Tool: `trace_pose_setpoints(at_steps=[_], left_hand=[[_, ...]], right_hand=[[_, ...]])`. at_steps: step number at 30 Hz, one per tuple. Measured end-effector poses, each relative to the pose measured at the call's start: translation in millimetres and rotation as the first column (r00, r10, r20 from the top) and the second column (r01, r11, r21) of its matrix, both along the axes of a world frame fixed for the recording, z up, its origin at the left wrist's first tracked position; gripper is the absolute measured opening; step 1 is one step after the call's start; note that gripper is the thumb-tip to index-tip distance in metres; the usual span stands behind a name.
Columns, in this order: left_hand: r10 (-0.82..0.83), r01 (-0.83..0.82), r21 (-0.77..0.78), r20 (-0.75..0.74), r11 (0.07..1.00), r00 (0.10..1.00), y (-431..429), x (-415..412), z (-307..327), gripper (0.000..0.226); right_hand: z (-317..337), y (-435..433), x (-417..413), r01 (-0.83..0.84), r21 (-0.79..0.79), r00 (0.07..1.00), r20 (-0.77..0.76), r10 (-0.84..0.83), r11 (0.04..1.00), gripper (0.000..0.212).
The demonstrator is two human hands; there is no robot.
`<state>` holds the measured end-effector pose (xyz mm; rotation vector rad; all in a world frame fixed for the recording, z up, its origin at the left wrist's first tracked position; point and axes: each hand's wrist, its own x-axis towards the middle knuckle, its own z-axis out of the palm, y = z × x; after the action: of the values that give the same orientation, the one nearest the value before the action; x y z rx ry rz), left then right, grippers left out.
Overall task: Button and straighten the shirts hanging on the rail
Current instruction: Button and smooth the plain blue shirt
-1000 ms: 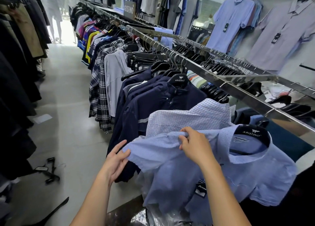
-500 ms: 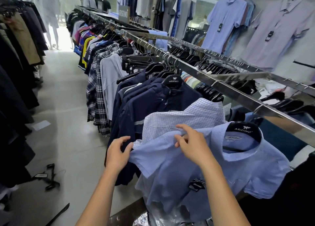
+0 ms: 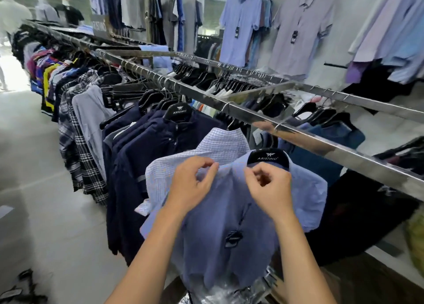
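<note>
- While the shirt (image 3: 229, 253) hangs on the rail (image 3: 321, 140) at 6 o'clock, the left hand (image 3: 192, 186) pinches its collar.
- The right hand (image 3: 271, 191), at its 3 o'clock, pinches the cloth below the hanger (image 3: 268, 158).

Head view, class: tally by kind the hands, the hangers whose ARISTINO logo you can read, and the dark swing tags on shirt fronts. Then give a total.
Hands: 2, the left hand and the right hand, both pinching the blue shirt near its collar
Logo hangers: 2
Swing tags: 3
Total: 7
</note>
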<state>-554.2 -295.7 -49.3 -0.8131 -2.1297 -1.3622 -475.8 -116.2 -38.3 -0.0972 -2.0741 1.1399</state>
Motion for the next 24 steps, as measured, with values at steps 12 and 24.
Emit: trace_pose_setpoints(at_steps=[12,24], left_hand=[[-0.106,0.144,-0.246,0.164,0.958,0.981,88,0,20,0.067],[-0.219,0.225,-0.258,0.051,0.94,0.974,94,-19,24,0.016]], right_hand=[[-64,146,43,0.59,-0.444,0.807,0.298,-0.509,0.675,0.028],[-130,169,73,0.542,-0.828,0.84,0.539,-0.063,0.142,0.037]])
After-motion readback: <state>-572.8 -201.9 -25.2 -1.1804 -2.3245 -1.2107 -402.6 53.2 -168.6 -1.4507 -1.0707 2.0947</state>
